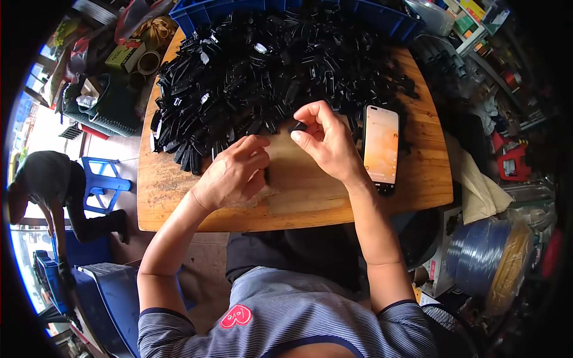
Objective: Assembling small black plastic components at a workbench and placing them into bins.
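Small black part: I see it pinched between thumb and fingertips of the right hand, held just above the bare board at the near edge of the pile, roughly the centre of my view.
Right hand: closed on that small black part, fingers curled in, wrist coming up from five o'clock.
Left hand: at eight o'clock from the right hand, resting low on the board; its fingers are folded together around a second dark piece, of which I see only a sliver, so I cannot tell its shape.
Hands together: near each other, not touching.
Pile of black plastic parts: heaped across the far half of the table, at twelve o'clock from the hands, its near fringe just beside both sets of fingertips.
Wooden table: small, rounded corners, bare and scuffed in the near strip under the hands.
Smartphone: lying flat at three o'clock from the right hand, just beside the wrist, screen lit in pale orange.
Blue plastic crate: at the table's far edge, behind the pile.
Coiled blue hose: on the floor at four o'clock, well apart from the table.
Another person: bent over at nine o'clock, well apart.
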`<state>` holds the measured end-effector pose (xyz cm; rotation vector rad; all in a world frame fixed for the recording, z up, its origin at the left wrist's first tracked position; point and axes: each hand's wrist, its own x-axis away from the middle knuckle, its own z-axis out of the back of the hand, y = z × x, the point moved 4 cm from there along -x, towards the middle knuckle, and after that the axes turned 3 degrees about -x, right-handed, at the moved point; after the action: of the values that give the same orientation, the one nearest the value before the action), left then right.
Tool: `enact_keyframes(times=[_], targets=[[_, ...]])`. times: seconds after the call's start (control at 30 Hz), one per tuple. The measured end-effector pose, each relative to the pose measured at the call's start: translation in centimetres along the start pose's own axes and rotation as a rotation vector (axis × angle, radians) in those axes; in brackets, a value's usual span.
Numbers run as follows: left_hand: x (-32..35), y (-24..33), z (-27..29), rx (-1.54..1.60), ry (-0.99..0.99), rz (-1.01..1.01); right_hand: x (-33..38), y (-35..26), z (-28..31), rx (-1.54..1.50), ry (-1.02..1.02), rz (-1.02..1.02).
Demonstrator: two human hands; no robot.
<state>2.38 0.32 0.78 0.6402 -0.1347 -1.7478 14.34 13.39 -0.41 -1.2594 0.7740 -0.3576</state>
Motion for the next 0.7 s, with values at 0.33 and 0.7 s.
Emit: enact_keyframes(times=[0.33,0.7], targets=[[0.8,0.0,-1.1,-0.23,-0.058,0.307,0.3,-0.6,-0.6,-0.43,-0.074,-0.165],[-2.2,-2.7,-1.5,0.981,0.1,0.463,0.8,0.4,-0.7,-0.723,-0.077,-0.294]])
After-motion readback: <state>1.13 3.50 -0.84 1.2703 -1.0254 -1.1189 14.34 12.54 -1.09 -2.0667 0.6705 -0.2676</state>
